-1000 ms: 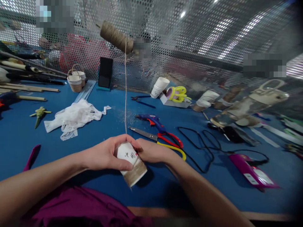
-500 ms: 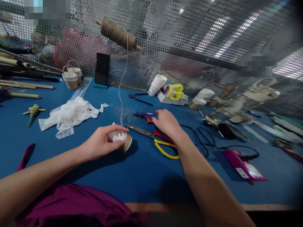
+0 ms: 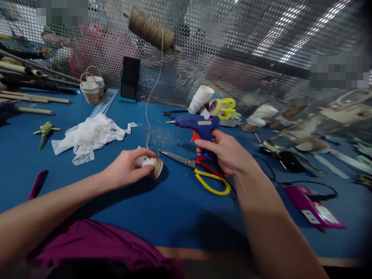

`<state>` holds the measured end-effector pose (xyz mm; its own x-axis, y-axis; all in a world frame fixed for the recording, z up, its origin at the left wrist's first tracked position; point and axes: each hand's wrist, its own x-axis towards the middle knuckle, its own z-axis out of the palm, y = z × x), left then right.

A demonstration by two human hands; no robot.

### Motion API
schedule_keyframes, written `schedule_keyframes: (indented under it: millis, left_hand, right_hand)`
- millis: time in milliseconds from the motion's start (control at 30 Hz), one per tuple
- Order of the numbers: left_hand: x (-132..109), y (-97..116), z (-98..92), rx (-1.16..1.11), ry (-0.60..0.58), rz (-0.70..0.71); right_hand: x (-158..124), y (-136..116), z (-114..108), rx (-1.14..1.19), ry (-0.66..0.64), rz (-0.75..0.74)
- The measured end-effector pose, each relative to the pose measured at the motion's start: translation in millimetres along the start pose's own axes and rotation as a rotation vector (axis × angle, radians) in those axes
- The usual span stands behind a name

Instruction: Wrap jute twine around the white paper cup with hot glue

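Note:
My left hand (image 3: 128, 167) is closed around a small white paper cup (image 3: 157, 168) lying on its side, with brown twine wrapped near its rim. A strand of twine (image 3: 148, 116) rises from the cup to a spool (image 3: 149, 29) mounted at the mesh. In my right hand (image 3: 225, 151) is a blue glue gun (image 3: 197, 122), raised off the table, its nozzle pointing left and a finger near the red trigger. Scissors (image 3: 180, 158) with red and yellow handles lie below the glue gun, blades toward the cup.
White lace (image 3: 93, 135) is heaped at left, near a phone (image 3: 130, 77) on a stand and small twine-wrapped baskets (image 3: 90, 93). Stacked paper cups (image 3: 201, 99), pliers (image 3: 174, 112) and a yellow-handled tool (image 3: 226, 108) stand behind. A purple power strip (image 3: 314, 207) and cord lie right.
My right hand has taken hold of the glue gun and lifted it from the table into an upright grip. My left hand still holds the cup in nearly the same place.

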<state>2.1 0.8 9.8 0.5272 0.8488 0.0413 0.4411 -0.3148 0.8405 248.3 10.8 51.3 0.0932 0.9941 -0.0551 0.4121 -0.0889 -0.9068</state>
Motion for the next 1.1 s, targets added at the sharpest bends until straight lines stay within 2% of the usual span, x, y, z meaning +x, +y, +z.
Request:
schedule_keyframes:
  millis: [100, 300, 533, 700, 933, 1100]
  left_hand:
    - [0.4, 0.4, -2.1, 0.04, -0.019, -0.005]
    - [0.7, 0.8, -4.1, 0.08, -0.053, -0.005]
    - [1.8, -1.3, -4.2, 0.057, -0.043, 0.056]
    - [2.4, -4.9, -2.3, 0.04, 0.005, 0.041]
    - [1.5, -6.9, -1.3, -0.006, -0.01, -0.012]
    - [0.9, -4.1, -3.0, 0.055, -0.024, 0.032]
  right_hand:
    - [-18.1, -10.0, 5.5, 0.08, -0.092, 0.054]
    - [-32.7, -9.8, 13.3, 0.05, -0.208, 0.011]
    - [-40.3, -7.2, 8.2, -0.173, -0.232, 0.06]
    - [-46.2, -12.5, 7.1, -0.25, -0.249, -0.023]
    - [-52.2, -14.9, 15.8, -0.289, -0.25, -0.114]
    - [-53.8, -8.6, 14.6, -0.327, -0.244, -0.099]
